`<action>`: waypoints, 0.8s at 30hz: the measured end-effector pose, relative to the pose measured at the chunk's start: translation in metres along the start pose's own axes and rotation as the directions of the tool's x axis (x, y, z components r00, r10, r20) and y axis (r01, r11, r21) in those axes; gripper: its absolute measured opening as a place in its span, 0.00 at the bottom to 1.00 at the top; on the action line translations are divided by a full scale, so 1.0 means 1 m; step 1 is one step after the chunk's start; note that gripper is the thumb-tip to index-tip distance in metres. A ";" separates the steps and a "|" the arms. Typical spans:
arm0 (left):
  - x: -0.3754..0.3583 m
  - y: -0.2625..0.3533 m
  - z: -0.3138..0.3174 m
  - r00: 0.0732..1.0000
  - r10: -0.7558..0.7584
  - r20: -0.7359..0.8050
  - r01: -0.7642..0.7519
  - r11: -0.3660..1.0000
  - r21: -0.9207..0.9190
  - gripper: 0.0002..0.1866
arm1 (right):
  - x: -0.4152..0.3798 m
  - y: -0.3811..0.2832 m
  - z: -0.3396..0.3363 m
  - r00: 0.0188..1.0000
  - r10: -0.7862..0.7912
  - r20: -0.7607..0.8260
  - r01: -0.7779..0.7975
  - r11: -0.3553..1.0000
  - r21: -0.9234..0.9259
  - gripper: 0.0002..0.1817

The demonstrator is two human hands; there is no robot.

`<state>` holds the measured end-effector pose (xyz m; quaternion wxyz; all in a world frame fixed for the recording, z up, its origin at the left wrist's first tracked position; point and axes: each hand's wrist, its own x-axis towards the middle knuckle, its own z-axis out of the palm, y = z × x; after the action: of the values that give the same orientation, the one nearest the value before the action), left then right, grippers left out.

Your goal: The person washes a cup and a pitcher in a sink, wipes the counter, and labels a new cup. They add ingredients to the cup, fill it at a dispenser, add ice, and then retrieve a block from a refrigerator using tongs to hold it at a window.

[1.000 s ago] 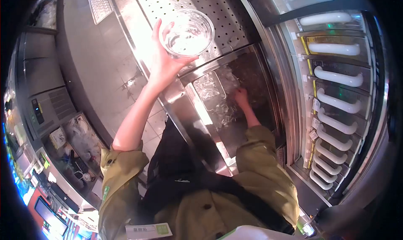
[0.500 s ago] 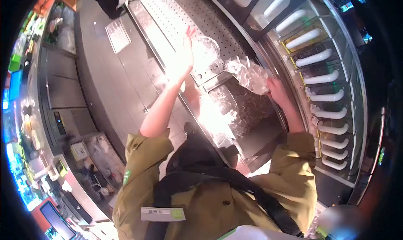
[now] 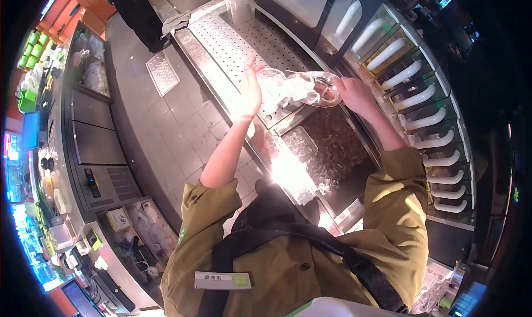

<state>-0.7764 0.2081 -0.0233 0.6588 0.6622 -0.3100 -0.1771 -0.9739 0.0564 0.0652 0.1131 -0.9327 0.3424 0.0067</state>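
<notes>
My right hand [image 3: 357, 97] grips a clear ice scoop [image 3: 327, 92], which is tipped to the left. Ice [image 3: 291, 90] spills from its mouth toward a clear container [image 3: 271, 73] on the perforated metal drain tray [image 3: 221, 39]. Much of that container lies behind the ice and in glare. My left hand [image 3: 252, 92] is upright at the container's left side, its fingers stretched out. Just below sits the ice bin [image 3: 338, 142], filled with loose cubes.
A row of white curved handles [image 3: 418, 98] runs along the right. Stacked clear cups [image 3: 240, 3] stand at the tray's far end, near a grey cloth [image 3: 176, 23]. Another person's dark-clothed leg [image 3: 138, 17] shows at the upper left. Low cabinets [image 3: 100, 142] line the left.
My right hand has moved up from above the ice bin and tilted the scoop, so ice now pours over the container. My left hand stays beside it; the view has shifted slightly.
</notes>
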 end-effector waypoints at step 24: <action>-0.050 -0.043 0.025 0.779 0.605 0.165 -0.606 0.658 0.447 0.30 | -0.070 0.048 0.174 0.912 0.294 0.286 -0.314 0.949 0.026 0.23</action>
<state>-0.8218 0.2189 -0.0763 0.4957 0.6615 -0.5468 0.1334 -1.0470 0.1033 -0.1077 0.1910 -0.8532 0.4639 0.1429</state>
